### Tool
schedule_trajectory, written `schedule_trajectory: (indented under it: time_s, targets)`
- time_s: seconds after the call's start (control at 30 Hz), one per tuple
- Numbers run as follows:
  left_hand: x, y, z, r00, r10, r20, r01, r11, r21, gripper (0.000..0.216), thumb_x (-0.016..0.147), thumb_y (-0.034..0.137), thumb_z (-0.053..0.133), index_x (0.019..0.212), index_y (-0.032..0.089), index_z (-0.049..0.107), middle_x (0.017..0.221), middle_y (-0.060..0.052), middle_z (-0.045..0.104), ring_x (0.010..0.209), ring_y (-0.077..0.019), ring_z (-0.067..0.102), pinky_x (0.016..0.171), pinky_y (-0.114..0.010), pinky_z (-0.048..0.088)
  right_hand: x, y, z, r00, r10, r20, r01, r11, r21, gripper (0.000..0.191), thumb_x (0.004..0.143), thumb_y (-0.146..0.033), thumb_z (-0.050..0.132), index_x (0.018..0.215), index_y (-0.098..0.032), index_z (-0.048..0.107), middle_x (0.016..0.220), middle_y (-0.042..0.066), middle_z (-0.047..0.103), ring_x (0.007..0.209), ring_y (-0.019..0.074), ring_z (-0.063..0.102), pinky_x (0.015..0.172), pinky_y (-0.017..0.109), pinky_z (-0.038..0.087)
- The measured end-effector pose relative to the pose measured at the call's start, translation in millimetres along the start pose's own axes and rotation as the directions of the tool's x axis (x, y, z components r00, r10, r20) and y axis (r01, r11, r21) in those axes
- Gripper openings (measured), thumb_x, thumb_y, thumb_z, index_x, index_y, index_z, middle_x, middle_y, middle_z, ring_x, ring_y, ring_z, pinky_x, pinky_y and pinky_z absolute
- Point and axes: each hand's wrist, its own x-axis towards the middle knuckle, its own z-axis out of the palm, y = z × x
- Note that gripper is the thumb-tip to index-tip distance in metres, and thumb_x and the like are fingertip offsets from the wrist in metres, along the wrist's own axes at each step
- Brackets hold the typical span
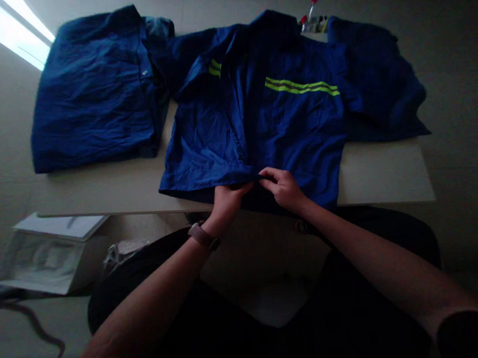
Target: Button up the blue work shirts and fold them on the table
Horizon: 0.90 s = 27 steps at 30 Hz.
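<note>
A blue work jacket (297, 119) with yellow-green reflective stripes lies spread over the low table, its bottom hem towards me. My left hand (229, 197) is at the hem, its fingers partly hidden under the cloth and closed on the edge. Just to its right, my right hand (282, 186) pinches the hem near the front opening. The two hands are close together, and the fabric between them is slightly lifted. Part of the jacket hangs over the table's front edge.
Folded blue garments (90, 98) lie at the table's left, and a darker blue cloth (379, 80) at its right. Red-capped bottles (312, 10) stand behind the jacket. A white box (52, 254) is on the left below the pale tabletop (386, 169).
</note>
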Motion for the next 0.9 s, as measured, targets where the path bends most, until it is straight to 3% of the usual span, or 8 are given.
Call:
schedule_trajectory:
  time_s: [0.33,0.4,0.5,0.53,0.57,0.7,0.8,0.9]
  targets:
    - [-14.2,13.8,-3.3,0.942,-0.251,0.224,0.203,0.955,0.216,0.012,0.073,0.025,0.073,0.072,0.013,0.071,0.074,-0.005,0.072,0.070,-0.0156,0.064,0.071,-0.028,0.052,-1.1,-3.3,-1.1,0.985,-0.175,-0.008,0.167,0.953,-0.253,0.010,0.084,-0.025,0.062,0.075,-0.020,0.061,0.074,0.001,0.062,0.069,0.0157,0.055,0.067,0.029,0.041]
    - [-22.6,31.5,-12.8,0.773,-0.444,0.453,0.263,0.874,0.408,0.022,0.081,0.032,0.070,0.068,0.014,0.070,0.066,-0.005,0.070,0.063,-0.0155,0.064,0.063,-0.026,0.051,-3.4,-4.1,-3.5,0.960,-0.203,0.194,0.254,0.922,-0.292,0.007,0.082,-0.024,0.066,0.077,-0.020,0.064,0.074,0.001,0.064,0.068,0.0148,0.056,0.066,0.028,0.041]
    - [-27.9,64.3,-31.8,0.296,-0.668,0.682,0.240,0.744,0.624,0.033,0.085,0.045,0.072,0.073,0.014,0.074,0.068,-0.008,0.073,0.060,-0.0180,0.068,0.058,-0.027,0.052,-3.6,-3.3,-7.5,0.899,-0.172,0.403,0.304,0.907,-0.293,0.010,0.086,-0.028,0.066,0.081,-0.019,0.069,0.078,0.001,0.068,0.070,0.0145,0.060,0.068,0.028,0.043]
    - [-26.3,73.3,-37.4,0.248,-0.667,0.702,0.224,0.745,0.629,0.035,0.086,0.048,0.072,0.077,0.014,0.075,0.070,-0.008,0.074,0.061,-0.0185,0.069,0.058,-0.027,0.052,-2.0,-2.0,-8.9,0.910,-0.163,0.382,0.293,0.903,-0.313,0.011,0.088,-0.027,0.064,0.083,-0.019,0.069,0.080,0.002,0.069,0.072,0.0149,0.061,0.070,0.029,0.044]
    - [-22.8,79.7,-42.1,0.306,-0.634,0.710,0.202,0.772,0.602,0.036,0.088,0.049,0.071,0.080,0.015,0.075,0.073,-0.009,0.075,0.062,-0.0185,0.069,0.059,-0.028,0.053,0.5,0.0,-10.4,0.934,-0.158,0.320,0.271,0.898,-0.348,0.010,0.089,-0.024,0.062,0.084,-0.019,0.070,0.082,0.003,0.070,0.074,0.0156,0.062,0.072,0.029,0.045]
    - [3.3,74.5,-52.1,0.882,-0.156,0.446,-0.142,0.813,0.564,0.026,0.092,0.039,0.067,0.101,0.016,0.073,0.092,-0.009,0.076,0.079,-0.0178,0.071,0.075,-0.030,0.057,15.1,14.7,-14.9,0.983,-0.168,0.073,0.182,0.835,-0.520,0.016,0.088,-0.013,0.057,0.093,-0.020,0.070,0.094,0.007,0.071,0.090,0.0210,0.064,0.085,0.036,0.051]
    - [19.7,52.3,-56.8,0.921,0.084,0.381,-0.367,0.515,0.774,0.039,0.090,0.033,0.070,0.126,0.019,0.069,0.119,-0.011,0.073,0.105,-0.0229,0.070,0.095,-0.037,0.055,23.5,26.4,-13.5,0.974,-0.189,0.124,0.225,0.750,-0.622,0.027,0.088,-0.010,0.057,0.110,-0.019,0.070,0.116,0.011,0.071,0.112,0.0261,0.062,0.100,0.042,0.051]
    - [22.7,36.5,-60.9,0.884,-0.025,0.467,-0.445,0.261,0.857,0.041,0.093,0.032,0.065,0.133,0.020,0.068,0.135,-0.013,0.068,0.119,-0.0268,0.065,0.104,-0.040,0.051,26.5,30.4,-8.9,0.964,-0.164,0.209,0.265,0.668,-0.696,0.044,0.089,-0.008,0.053,0.130,-0.018,0.065,0.141,0.012,0.063,0.125,0.0274,0.056,0.105,0.045,0.050]
